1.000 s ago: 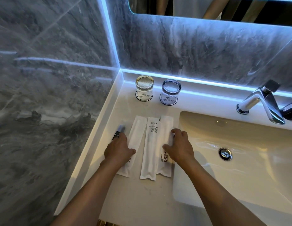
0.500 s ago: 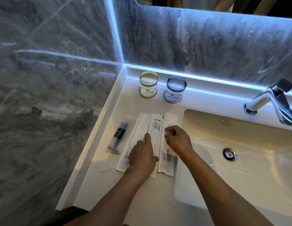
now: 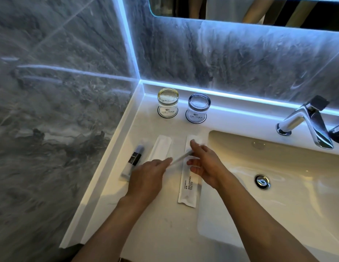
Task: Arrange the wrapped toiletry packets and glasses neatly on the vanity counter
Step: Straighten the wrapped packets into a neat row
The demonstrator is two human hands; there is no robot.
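Both hands share one lifted packet [image 3: 181, 157]: left hand [image 3: 146, 178] pinches its near end, right hand [image 3: 206, 165] its far end. At 3 o'clock lies the "BRUSHING TEETH" packet [image 3: 188, 186]; at 10, another packet [image 3: 160, 148]. Two glasses [image 3: 167, 100] at 12 look placed; the held packet remains.

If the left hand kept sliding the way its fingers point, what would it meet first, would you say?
The left hand points up and right, so it would probably first meet the right hand, which shares the lifted packet. Depth is unclear, though.
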